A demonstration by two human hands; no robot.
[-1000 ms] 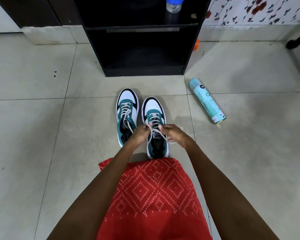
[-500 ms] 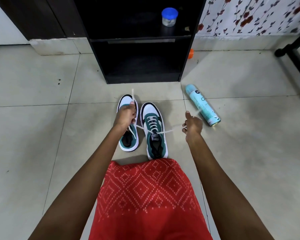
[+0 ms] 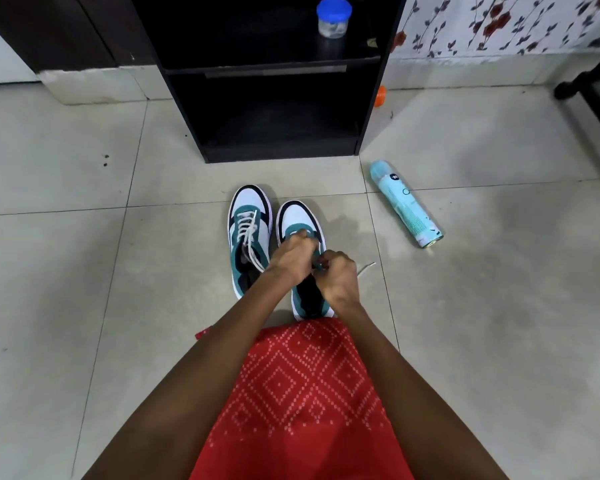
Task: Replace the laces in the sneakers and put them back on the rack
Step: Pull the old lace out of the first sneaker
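Observation:
Two white, teal and black sneakers stand side by side on the tiled floor, toes toward the rack. The left sneaker (image 3: 248,223) is laced in white, its loose ends lying over the tongue. Over the right sneaker (image 3: 297,216) my left hand (image 3: 293,259) and my right hand (image 3: 338,280) meet, fingers curled round its white lace (image 3: 366,270). One lace end trails onto the floor to the right. The lacing of the right sneaker is hidden under my hands. The black shoe rack (image 3: 271,109) stands just beyond the shoes, its lower shelf dark.
A light blue spray can (image 3: 404,202) lies on the floor to the right of the sneakers. A small jar with a blue lid (image 3: 333,17) sits on the rack's upper shelf. A black stand leg (image 3: 593,98) is at far right. My red patterned garment (image 3: 302,403) covers the foreground.
Half a second ago my hands were spread apart, pulling the lace ends out to each side. Now they have come back together over the right sneaker.

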